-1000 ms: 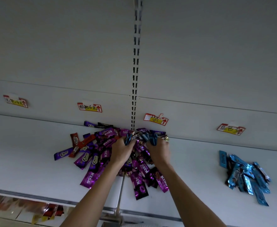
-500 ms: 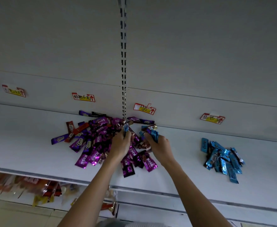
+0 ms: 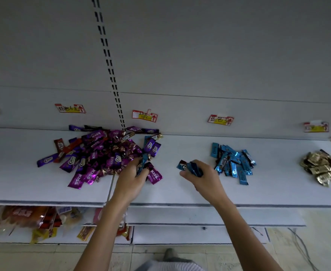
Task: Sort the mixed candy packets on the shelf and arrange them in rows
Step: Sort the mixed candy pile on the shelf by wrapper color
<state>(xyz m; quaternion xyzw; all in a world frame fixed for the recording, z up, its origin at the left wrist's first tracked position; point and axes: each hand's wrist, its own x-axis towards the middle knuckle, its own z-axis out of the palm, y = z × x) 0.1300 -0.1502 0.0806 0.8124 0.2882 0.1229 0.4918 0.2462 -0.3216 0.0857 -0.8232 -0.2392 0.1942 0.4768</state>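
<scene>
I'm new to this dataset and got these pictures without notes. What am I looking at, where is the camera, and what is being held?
There is no machine here: a person works with bare hands. The camera sits on their head, looking forward and down, so both arms reach in from below. On the white shelf lie a mixed, mostly purple pile, a blue pile and, furthest right, a gold pile. The left hand grips one blue packet at the mixed pile's edge. The right hand holds a bunch of blue packets between the mixed and blue piles.
</scene>
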